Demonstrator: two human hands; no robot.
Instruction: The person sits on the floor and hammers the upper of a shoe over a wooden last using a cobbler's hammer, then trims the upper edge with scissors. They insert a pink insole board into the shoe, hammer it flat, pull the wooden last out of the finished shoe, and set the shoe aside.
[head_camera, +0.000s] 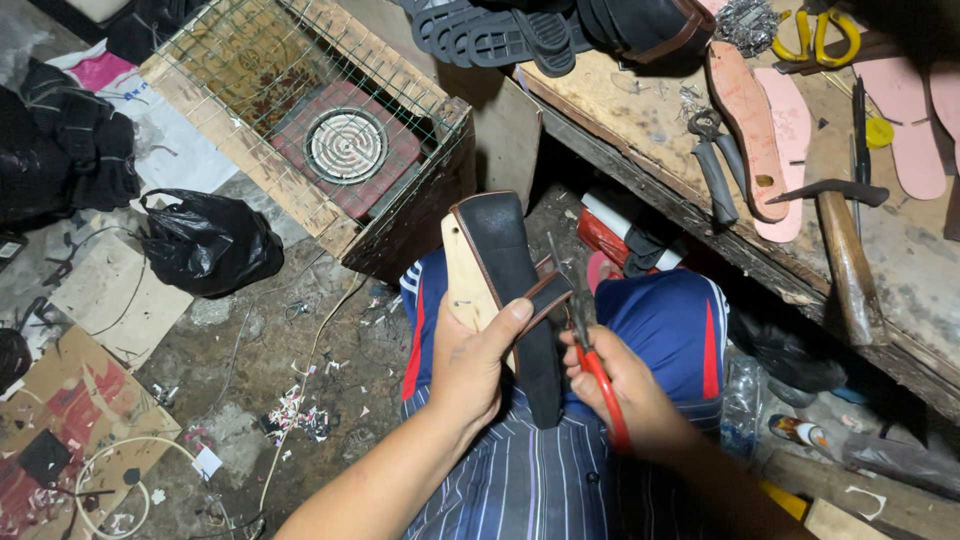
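A sandal with a black upper face and a pale wooden-looking sole stands tilted over the person's lap, toe end pointing up and away. A brown-edged black strap crosses its side. The left hand wraps around the sandal from the left, thumb pressed on the strap. The right hand is closed around red-handled pliers, whose dark tip meets the strap just beside the thumb. Below are blue shorts with red stripes and a striped shirt. To the right, a worn wooden bench carries a hammer, grey pliers, pink insoles and yellow-handled scissors. To the left, a wire-covered wooden crate sits on the littered floor near a black plastic bag.
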